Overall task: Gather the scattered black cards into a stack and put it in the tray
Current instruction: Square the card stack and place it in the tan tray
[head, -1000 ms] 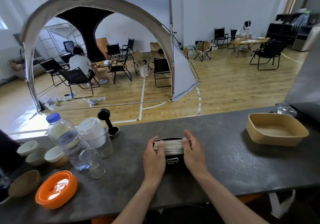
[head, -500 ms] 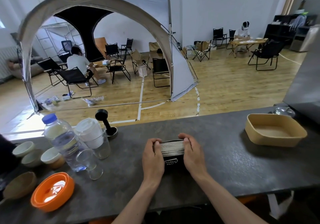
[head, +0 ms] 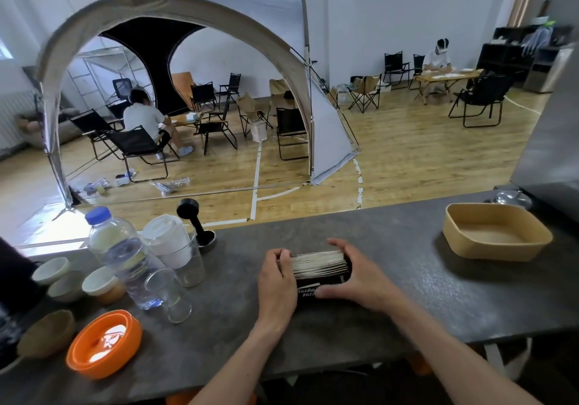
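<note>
Head view shows two bare forearms reaching in over the near edge of the grey counter point(head: 407, 282), and between the hands sits the stack of black cards point(head: 319, 266), standing on edge so its pale card edges face up, resting on the counter just ahead of the person. The left hand point(head: 277, 282) is curled against the stack's left end, fingers bent over the top corner; the right hand point(head: 354, 274) wraps the right end, fingers over the far side and thumb along the near black face with its white lettering. Both hands squeeze the pack from its ends. Judging by its thickness, the pack will be fairly light but loose: stiff single cards with slick faces that could slide apart or fan out if pressure lets go, so a firm grip across the two ends, or thumb and fingers across the broad faces, looks safest. Left of the hands stand an orange bowl point(head: 103, 343), glass cups point(head: 175, 292) and a water bottle point(head: 120, 254). Farther right, well apart from the stack, the tan tray point(head: 498, 257) waits with nothing visible inside.
</note>
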